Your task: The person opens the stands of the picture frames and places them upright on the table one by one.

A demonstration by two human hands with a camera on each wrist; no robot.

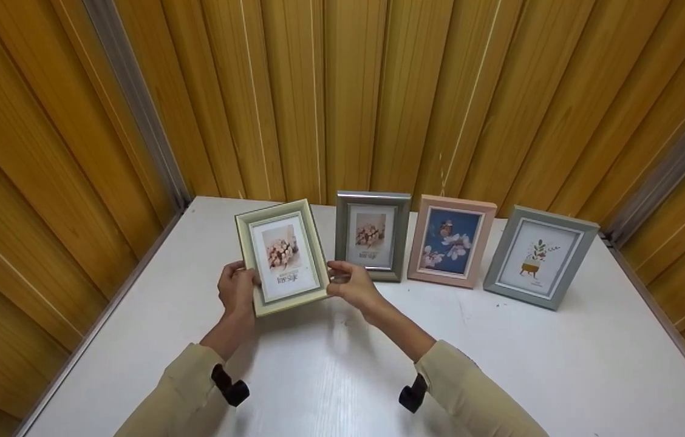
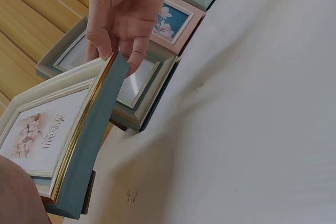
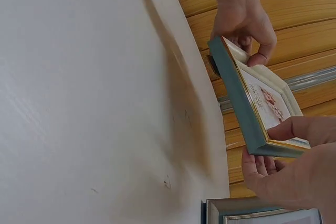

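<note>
A cream picture frame with a flower-bouquet print is held tilted above the white table, its lower edge off the surface. My left hand grips its left side near the bottom corner, thumb on the front. On the opposite side, my right hand pinches the lower right corner between thumb and fingers. The frame's teal outer edge with a gold line shows in the left wrist view. In the right wrist view both hands hold the frame's two sides, and part of its backing shows behind.
To the right stand a grey-green frame with the same bouquet print, a pink frame with blossoms on blue, and a sage-green frame with a plant drawing. Yellow wood-look panels enclose the white table at back and sides.
</note>
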